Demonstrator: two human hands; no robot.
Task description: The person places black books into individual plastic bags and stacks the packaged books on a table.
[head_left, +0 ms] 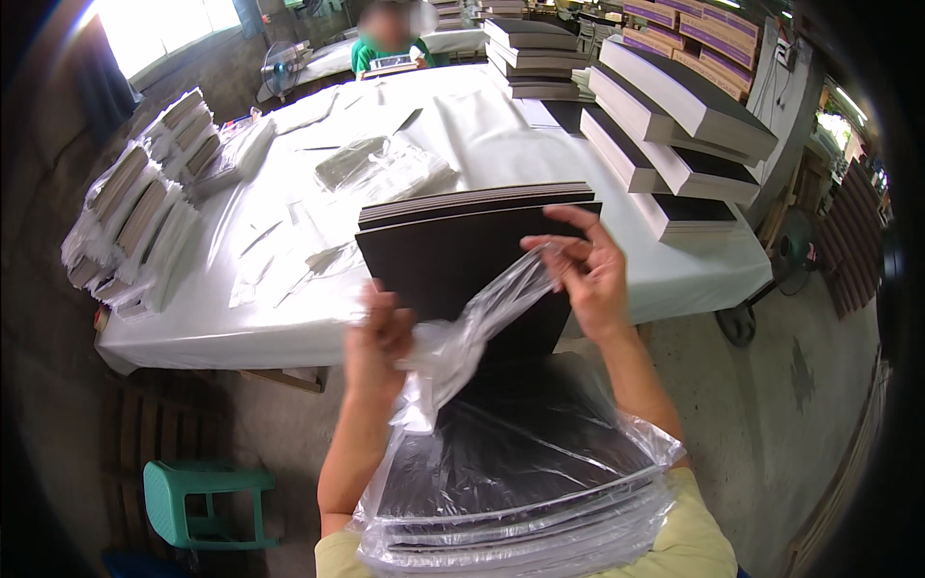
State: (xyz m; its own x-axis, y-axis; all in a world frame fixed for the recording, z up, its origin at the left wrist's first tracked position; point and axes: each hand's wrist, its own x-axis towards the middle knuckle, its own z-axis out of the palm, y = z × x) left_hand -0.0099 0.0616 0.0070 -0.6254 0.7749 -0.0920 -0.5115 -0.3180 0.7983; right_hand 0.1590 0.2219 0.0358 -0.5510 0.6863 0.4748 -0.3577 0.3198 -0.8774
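Observation:
Clear plastic bag (462, 337) film stretches, twisted, between my two hands. My right hand (593, 275) pinches its upper end between thumb and fingers, the other fingers raised. Blurred by motion, my left hand (381, 337) curls closed at the film's lower left. Against me below rests a stack of black boards (520, 433) wrapped in clear plastic; whether the film belongs to that wrapping I cannot tell. Behind my hands, several bare black boards (453, 250) lean together at the table's near edge, partly hidden by the film.
The white-covered table (222, 332) carries wrapped bundles (135, 222) at left, a plastic-wrapped pack (381, 169) in the middle and tall black-topped stacks (674, 116) at right. A green stool (207, 501) stands lower left. Across the table sits a person in green (361, 56).

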